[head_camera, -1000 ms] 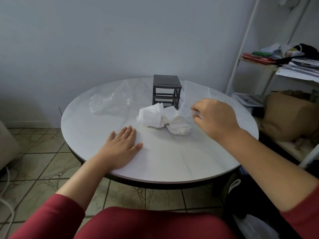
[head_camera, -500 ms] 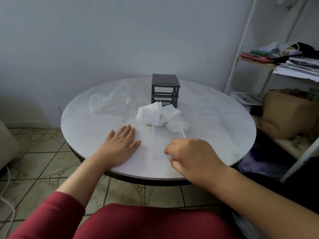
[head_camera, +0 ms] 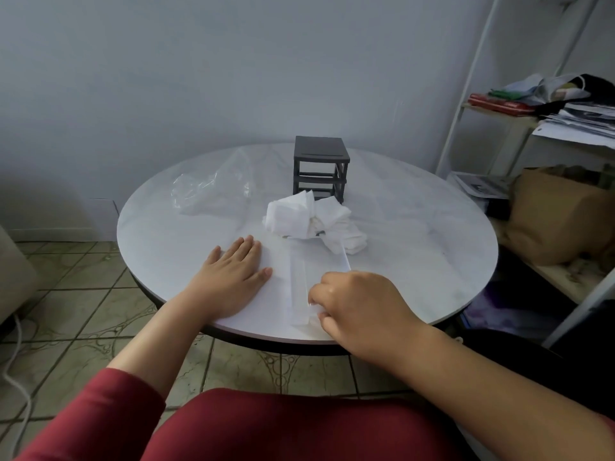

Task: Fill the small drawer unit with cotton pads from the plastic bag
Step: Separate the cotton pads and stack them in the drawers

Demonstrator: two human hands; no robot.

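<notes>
A: Hazards, going rightward?
B: Plastic bag [head_camera: 213,191] lies left; left hand [head_camera: 233,277] rests flat on the table [head_camera: 416,227], fingers straight. Cotton pads [head_camera: 309,217] sit heaped before the dark drawer unit [head_camera: 321,168] — loose, easily scattered.
A: Right hand [head_camera: 359,304]?
B: Fingers pinch the clear drawer [head_camera: 312,264] by its near end — a jerk could shove it into the heap.

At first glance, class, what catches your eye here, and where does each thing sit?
A heap of white cotton pads sits on the round table, just in front of the dark drawer unit. Nearer the edge, the right hand grips a clear drawer, while the left hand lies flat beside it.
</notes>
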